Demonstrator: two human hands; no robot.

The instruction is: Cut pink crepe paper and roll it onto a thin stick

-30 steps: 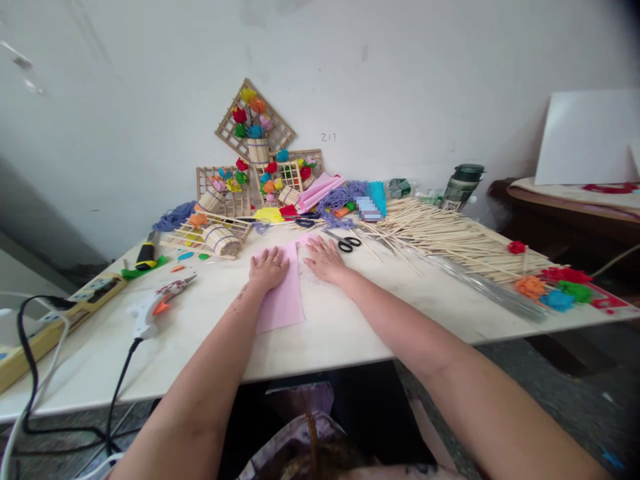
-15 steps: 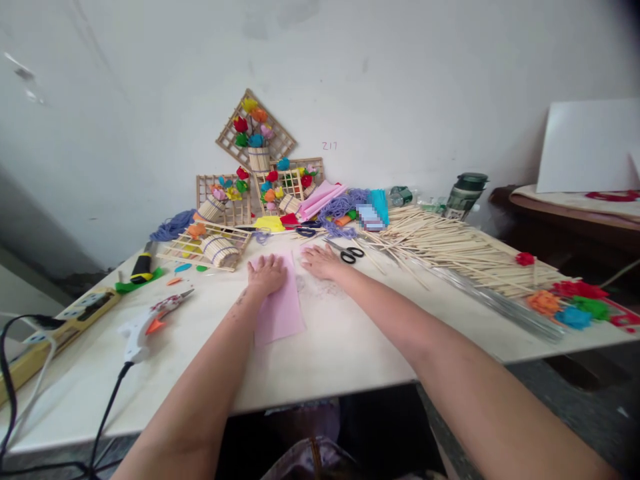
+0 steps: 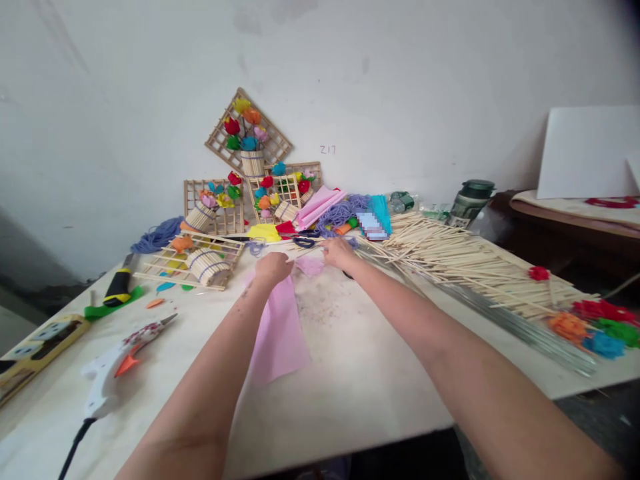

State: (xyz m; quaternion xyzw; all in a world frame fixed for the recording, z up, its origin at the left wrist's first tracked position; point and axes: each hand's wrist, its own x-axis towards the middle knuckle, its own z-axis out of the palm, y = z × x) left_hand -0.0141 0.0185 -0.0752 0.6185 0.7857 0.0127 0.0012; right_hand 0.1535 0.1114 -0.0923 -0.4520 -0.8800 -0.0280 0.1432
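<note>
A pink paper sheet (image 3: 281,340) stretches toward me from under my left hand (image 3: 273,269), whose curled fingers close on its far end. Beyond the hands' gap lies a smaller pink paper piece (image 3: 311,267). To its right, my right hand (image 3: 337,254) has its fingers drawn together; whatever they pinch is hidden. Part of the black scissors (image 3: 347,274) shows beneath the right wrist, the remainder covered. Dark-handled scissors (image 3: 304,242) rest just behind, near purple yarn (image 3: 345,210).
On the left lie a glue gun (image 3: 107,377), a yellow-black utility knife (image 3: 119,285) and a power strip (image 3: 45,347). Lattice panels with paper flowers (image 3: 250,137) stand at the back. Wooden sticks (image 3: 450,247), clear rods (image 3: 530,330) and a dark bottle (image 3: 470,202) are rightward.
Both hands have gone from lying flat to curled fingers. The pink sheet now looks creased near my left hand. My right hand and wrist now cover most of the black scissors. The view has shifted.
</note>
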